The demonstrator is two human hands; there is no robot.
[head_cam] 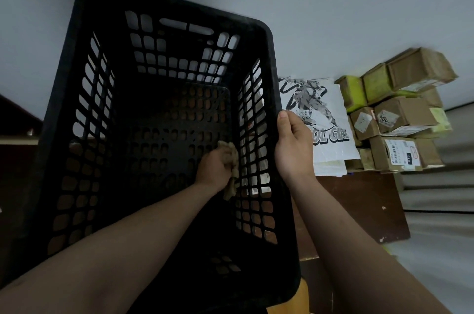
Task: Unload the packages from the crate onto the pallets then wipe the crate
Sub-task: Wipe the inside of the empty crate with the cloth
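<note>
Wiping looks like the step now. The crate (pixel 166 2) fills the middle & left of the frame, tipped up w/ its open top facing the person, prob. so a hand can reach deep inside. No boxes are left in it. The left hand (pixel 214 167) is low inside the crate, fingers curled round a tan rag (pixel 232 154), pushing it at the right wall near the bottom. The right hand (pixel 293 144) grips the right rim, thumb along the edge & fingers bent round the outer side, prob. to stop the crate sliding while the rag rubs. The boxes (pixel 400 113) sit stacked at the right of the frame, just beside a white bag (pixel 323 118) w/ a drawing on it, both on a brown board (pixel 359 206), maybe the pallet, out of the way. Unloading looks done; I think the other walls may need a wipe too.
</note>
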